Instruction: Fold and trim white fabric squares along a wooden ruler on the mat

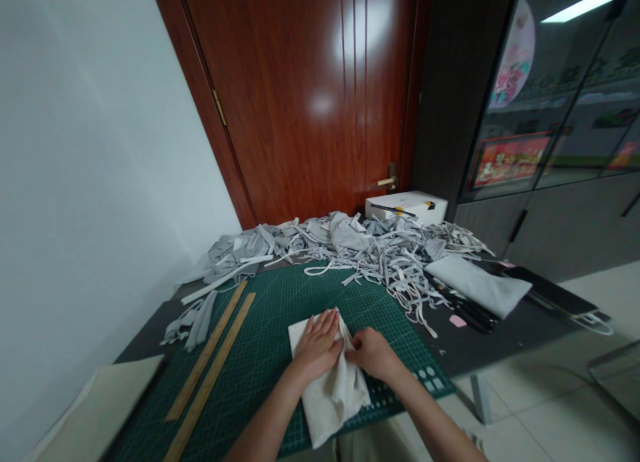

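Observation:
A cream cloth [325, 409] lies on the green cutting mat [280, 315], its right side rumpled into raised folds. My left hand [317, 345] rests flat on the cloth's upper part, fingers stretched out and pointing away from me. At the right edge of the cloth, my right hand [373, 352] is curled with its fingers pinched on a fold of the fabric. The tips of that pinch are partly hidden by the hand itself.
Two wooden rulers [220, 355] lie left of the cloth. Grey fabric scraps and strips [370, 249] pile along the back. A white box [407, 205], folded grey cloth [480, 282] and black tablet-like slab [550, 291] stand right. Pale fabric [100, 409] lies front left.

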Demonstrator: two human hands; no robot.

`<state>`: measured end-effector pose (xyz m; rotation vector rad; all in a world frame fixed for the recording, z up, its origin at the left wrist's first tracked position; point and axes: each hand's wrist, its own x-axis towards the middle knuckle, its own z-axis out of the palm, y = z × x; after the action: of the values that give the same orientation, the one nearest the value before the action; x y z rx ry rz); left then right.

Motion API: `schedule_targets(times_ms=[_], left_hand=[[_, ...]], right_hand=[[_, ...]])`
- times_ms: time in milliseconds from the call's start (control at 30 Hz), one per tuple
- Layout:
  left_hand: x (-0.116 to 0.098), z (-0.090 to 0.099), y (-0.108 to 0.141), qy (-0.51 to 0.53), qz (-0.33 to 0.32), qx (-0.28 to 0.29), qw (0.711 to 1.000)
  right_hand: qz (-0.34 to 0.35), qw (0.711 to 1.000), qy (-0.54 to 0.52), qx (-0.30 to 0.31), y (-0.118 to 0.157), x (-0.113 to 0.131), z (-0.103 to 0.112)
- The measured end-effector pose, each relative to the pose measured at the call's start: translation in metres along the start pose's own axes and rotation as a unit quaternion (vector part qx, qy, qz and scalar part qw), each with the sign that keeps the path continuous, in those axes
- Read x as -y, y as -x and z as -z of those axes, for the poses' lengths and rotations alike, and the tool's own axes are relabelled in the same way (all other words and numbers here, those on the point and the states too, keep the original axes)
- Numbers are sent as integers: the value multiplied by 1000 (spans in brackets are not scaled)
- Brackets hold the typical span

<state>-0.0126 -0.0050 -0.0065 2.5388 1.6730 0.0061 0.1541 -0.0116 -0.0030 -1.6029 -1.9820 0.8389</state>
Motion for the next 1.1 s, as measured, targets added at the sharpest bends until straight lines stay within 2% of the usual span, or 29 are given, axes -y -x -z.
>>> schedule_targets(times_ms=[200, 367, 467, 733, 800, 900, 1000, 1100], left_hand=[[-1, 3, 0, 13, 7, 8, 1000], [-5, 8, 1, 13, 11, 14, 1000], [-6, 9, 2, 17, 11, 13, 1000], [-6, 1, 2, 0, 4, -33, 999], [-6, -1, 2, -9, 7, -38, 999], [-6, 0, 2, -16, 6, -33, 999], [-7, 4, 4, -17, 2, -20, 1000], [-9, 7, 4, -13, 6, -12, 1000]], right_hand=[[27, 996, -83, -25, 9, -1, -5], [0, 988, -157, -12, 18, -6, -14], [4, 991, -131, -12, 25, -8, -13], [-5, 1000, 17, -21, 41, -5, -12], [9, 999, 20, -45, 45, -2, -10], [52, 991, 1, -123, 48, 8, -6], [93, 984, -16, -149, 39, 23, -4], [75, 992, 15, -102, 14, 34, -4]])
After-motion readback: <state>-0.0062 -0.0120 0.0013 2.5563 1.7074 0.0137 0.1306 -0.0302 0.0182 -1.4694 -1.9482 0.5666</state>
